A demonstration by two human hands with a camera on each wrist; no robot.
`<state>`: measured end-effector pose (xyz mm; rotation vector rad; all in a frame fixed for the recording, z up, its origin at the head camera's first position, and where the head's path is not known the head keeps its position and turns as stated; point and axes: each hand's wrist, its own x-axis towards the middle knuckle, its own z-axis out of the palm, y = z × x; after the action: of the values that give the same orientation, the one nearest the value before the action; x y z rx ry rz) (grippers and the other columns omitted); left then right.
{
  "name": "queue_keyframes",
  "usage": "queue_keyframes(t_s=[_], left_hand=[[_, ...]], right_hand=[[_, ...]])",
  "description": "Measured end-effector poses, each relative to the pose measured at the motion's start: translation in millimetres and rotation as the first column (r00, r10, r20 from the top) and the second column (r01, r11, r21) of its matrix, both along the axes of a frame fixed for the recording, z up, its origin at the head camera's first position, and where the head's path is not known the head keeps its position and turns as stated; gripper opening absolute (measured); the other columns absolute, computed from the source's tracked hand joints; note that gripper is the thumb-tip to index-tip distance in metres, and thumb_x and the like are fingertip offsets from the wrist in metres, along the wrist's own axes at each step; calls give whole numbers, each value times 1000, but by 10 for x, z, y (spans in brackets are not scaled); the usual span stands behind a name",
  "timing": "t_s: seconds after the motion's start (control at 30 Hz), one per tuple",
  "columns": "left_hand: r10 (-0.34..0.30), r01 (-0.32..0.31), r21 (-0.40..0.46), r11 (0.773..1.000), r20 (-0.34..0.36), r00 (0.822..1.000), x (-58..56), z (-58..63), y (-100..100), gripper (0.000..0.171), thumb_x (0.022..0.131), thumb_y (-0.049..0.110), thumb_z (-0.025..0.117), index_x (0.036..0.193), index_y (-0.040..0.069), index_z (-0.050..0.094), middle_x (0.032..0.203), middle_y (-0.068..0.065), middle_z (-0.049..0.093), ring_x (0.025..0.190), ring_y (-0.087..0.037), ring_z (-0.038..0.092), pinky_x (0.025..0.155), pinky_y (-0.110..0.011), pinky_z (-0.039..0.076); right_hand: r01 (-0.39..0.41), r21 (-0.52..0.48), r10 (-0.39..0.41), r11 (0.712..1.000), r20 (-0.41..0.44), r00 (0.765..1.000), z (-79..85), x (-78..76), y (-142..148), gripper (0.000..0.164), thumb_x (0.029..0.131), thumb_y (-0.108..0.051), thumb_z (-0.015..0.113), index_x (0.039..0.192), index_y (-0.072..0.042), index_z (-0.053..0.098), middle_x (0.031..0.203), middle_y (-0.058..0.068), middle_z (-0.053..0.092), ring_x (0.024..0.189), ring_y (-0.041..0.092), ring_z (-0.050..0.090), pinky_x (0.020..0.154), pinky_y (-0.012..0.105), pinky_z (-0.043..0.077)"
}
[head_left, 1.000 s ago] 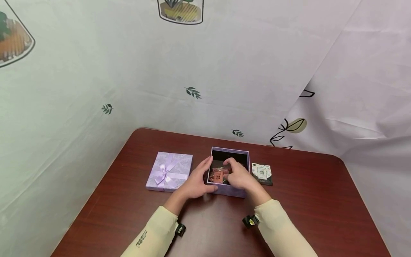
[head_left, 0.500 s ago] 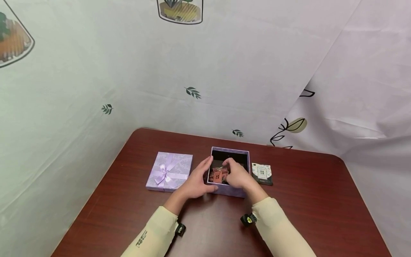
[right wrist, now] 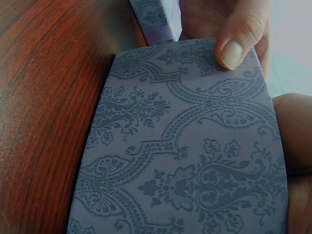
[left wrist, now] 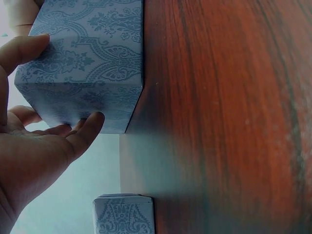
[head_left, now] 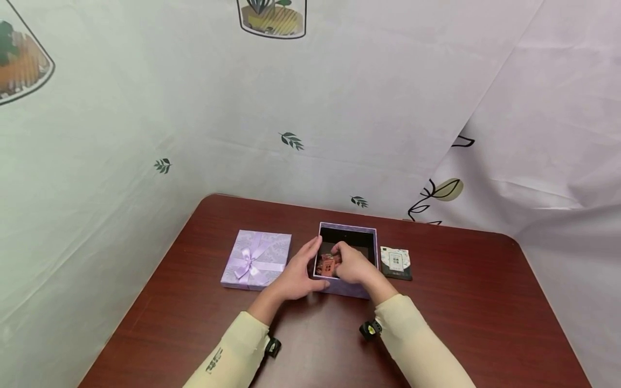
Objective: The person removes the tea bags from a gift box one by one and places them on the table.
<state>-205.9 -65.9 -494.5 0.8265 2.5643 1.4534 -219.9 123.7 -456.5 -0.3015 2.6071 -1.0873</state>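
Observation:
A lilac patterned box [head_left: 345,288] stands uncovered on the table, dark inside. My left hand [head_left: 295,276] grips its near left corner, the thumb on the front wall and the other fingers along the left side. In the left wrist view those fingers [left wrist: 90,129] lie against the box wall [left wrist: 87,53]. My right hand [head_left: 356,264] reaches into the box from the front right, index finger bent. Its fingertips are right at an orange-red packet [head_left: 328,267]; I cannot tell whether they pinch it. In the right wrist view the box's front wall [right wrist: 180,141] hides most of that hand.
The matching box lid [head_left: 262,250], with a ribbon bow [head_left: 249,263], lies left of the box. A white and dark green packet [head_left: 395,262] lies right beside the box. The brown table [head_left: 461,302] ends at a patterned cloth backdrop [head_left: 364,108].
My right hand has moved a little left inside the box, towards the orange-red packet, which has shifted slightly. My left hand, the lid and the white packet have stayed put.

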Motion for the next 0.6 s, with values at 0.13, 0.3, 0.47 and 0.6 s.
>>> queue_keyframes(t_s=[0.13, 0.3, 0.47, 0.6], left_hand=[[1, -1, -3, 1000, 0, 1000, -2, 12, -1, 103, 78, 15, 85, 158, 2, 21, 163, -16, 18, 145, -31, 23, 112, -50, 27], [3, -3, -6, 1000, 0, 1000, 12, 15, -2, 103, 78, 15, 85, 158, 2, 21, 163, -17, 18, 145, -31, 23, 112, -49, 28], [7, -7, -11, 1000, 1, 1000, 21, 10, -5, 103, 79, 15, 85, 159, 2, 22, 163, -16, 18, 145, -31, 23, 112, -49, 28], [7, -7, -7, 1000, -1, 1000, 21, 4, -5, 102, 79, 15, 85, 159, 3, 22, 163, -16, 19, 146, -31, 23, 112, -49, 27]], right_hand=[[6, 28, -6, 1000, 13, 1000, -3, -32, -16, 41, 77, 11, 58, 117, 2, 56, 93, 9, 61, 77, 22, 54, 68, 35, 44], [18, 56, -20, 998, 31, 999, -17, -53, -37, 43, 76, 9, 61, 118, 1, 58, 94, 7, 61, 77, 22, 54, 68, 35, 44], [28, 58, -31, 998, 42, 999, -20, -49, -49, 43, 76, 10, 60, 118, 1, 59, 95, 7, 61, 79, 22, 54, 69, 35, 45], [55, 25, -55, 998, 35, 998, -9, -30, -41, 45, 75, 11, 60, 118, 1, 59, 96, 7, 62, 79, 22, 55, 67, 34, 46]])
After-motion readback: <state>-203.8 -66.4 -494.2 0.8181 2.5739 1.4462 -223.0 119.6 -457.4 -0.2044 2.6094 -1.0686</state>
